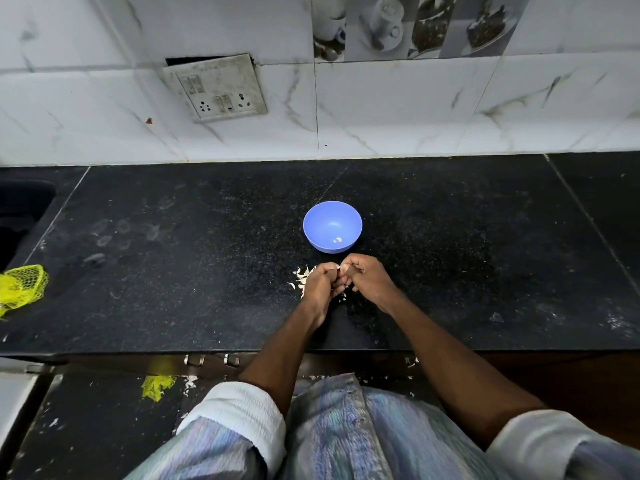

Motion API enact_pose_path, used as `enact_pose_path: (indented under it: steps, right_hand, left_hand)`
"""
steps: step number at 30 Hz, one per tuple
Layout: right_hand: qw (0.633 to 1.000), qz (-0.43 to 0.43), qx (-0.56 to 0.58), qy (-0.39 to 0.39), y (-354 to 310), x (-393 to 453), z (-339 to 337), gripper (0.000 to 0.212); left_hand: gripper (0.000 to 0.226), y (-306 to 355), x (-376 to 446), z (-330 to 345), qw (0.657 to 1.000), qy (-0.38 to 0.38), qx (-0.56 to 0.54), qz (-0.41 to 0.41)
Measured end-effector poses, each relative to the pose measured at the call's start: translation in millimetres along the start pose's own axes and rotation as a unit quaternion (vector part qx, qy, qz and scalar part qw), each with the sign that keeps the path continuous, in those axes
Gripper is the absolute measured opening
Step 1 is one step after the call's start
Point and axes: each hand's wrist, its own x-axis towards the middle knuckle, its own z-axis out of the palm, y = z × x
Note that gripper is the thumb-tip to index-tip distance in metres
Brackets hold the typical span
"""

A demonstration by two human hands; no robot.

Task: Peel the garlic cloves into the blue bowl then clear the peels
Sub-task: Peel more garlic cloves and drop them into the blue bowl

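1. Both hands meet over the black tabletop (207, 254), just in front of the blue bowl (332, 226). That spot looks chosen, since a finished clove has only a short way to go into the bowl and loose skin falls clear of it.
2. The left hand (320, 284) has its fingers curled inward, and the right hand (367, 278) is curled the same way. Their fingertips come together on a small pale garlic clove (339, 267), of which only a sliver shows between them.
3. This reads as a two-handed pinch, one hand steadying while the other works at the skin (which hand does which cannot be told).
4. The clove's long axis and the way its tip points cannot be made out, as the fingers cover nearly all of it.
5. The bowl sits upright with its mouth open to the ceiling. A single pale piece (337, 240), probably a peeled clove, lies on its floor near the side facing the person, so the peeling seems to be at an early stage.
6. White garlic peels (302, 277) lie scattered on the tabletop just left of and beneath the hands, outside the bowl, ready to be gathered later.
7. A yellow mesh bag (20, 289) lies well apart at the left edge.
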Motion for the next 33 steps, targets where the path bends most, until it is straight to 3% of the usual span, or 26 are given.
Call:
enact_pose_path:
  steps: [6,10,16,24,33]
  right_hand:
    - [0.997,0.039,0.039,0.055,8,-2,-2,0.007]
    - [0.993,0.06,0.031,0.093,11,-1,-3,0.002]
    - [0.989,0.066,-0.012,0.13,10,1,-3,0.015]
    - [0.981,0.096,0.16,0.057,-1,0,-2,0.017]
    - [0.979,0.107,0.158,0.076,-2,-1,1,0.005]
  left_hand:
    - [0.013,0,5,-4,0.992,0.095,0.027,0.074]
    - [0.01,-5,3,-10,0.99,0.082,0.058,0.098]
    - [0.014,-5,2,-9,0.979,0.077,0.131,0.139]
    - [0.017,-2,2,-12,0.942,0.077,0.252,0.208]
    - [0.017,2,1,-10,0.913,0.1,0.316,0.238]
